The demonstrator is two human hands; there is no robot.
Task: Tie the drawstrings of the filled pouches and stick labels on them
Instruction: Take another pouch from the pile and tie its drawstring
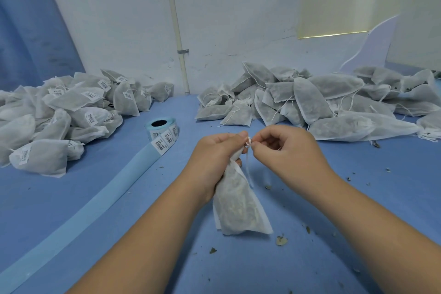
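**Step in hand: tying the drawstring**

You held one filled pouch (238, 207) over the bench (95, 198), near the middle of its front edge. Your left hand (214, 157) gripped the gathered neck. Your right hand (286, 150) pinched the drawstring (248, 169) at the top (knot apparently unfinished). The next move likely called for cinching tight, then a label from the roll (162, 131).

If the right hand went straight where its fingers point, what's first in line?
Likely the neck of the pouch gripped in the left hand, just past the drawstring the right hand pinches; depth unclear.
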